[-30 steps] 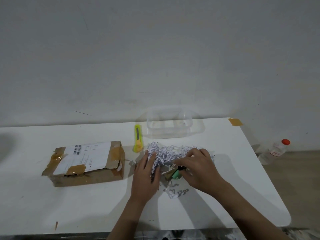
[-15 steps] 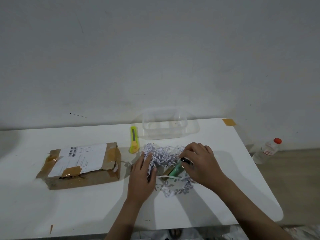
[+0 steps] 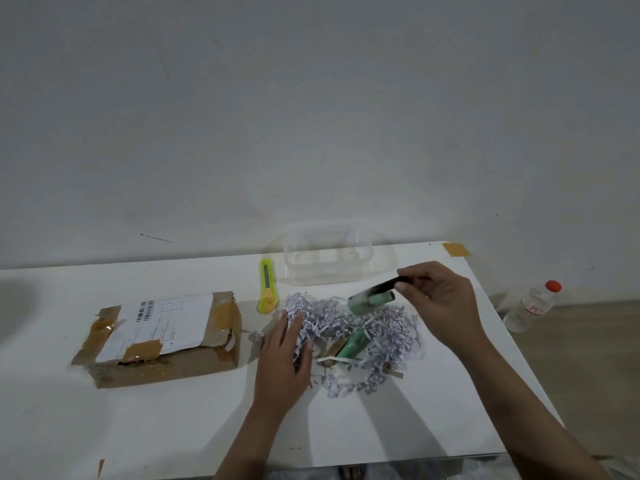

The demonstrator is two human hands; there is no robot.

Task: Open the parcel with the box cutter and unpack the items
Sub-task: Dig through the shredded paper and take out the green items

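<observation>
The brown cardboard parcel (image 3: 159,337) with a white label lies at the left of the white table (image 3: 173,424). A yellow-green box cutter (image 3: 267,285) rests behind a pile of shredded paper (image 3: 388,327). My left hand (image 3: 285,355) lies flat on the pile's left side, fingers spread. My right hand (image 3: 440,299) pinches the black handle of a mint-green item (image 3: 369,299) and holds it above the pile, near the clear plastic container (image 3: 327,252). A second mint-green item (image 3: 353,342) lies in the shreds.
A piece of brown tape (image 3: 455,250) sticks to the table's far right corner. A plastic bottle with a red cap (image 3: 533,304) stands on the floor to the right. The wall is close behind the table.
My right hand has lifted the mint-green item by its black handle out of the shredded paper, up and toward the clear container. My left hand stays on the shreds.
</observation>
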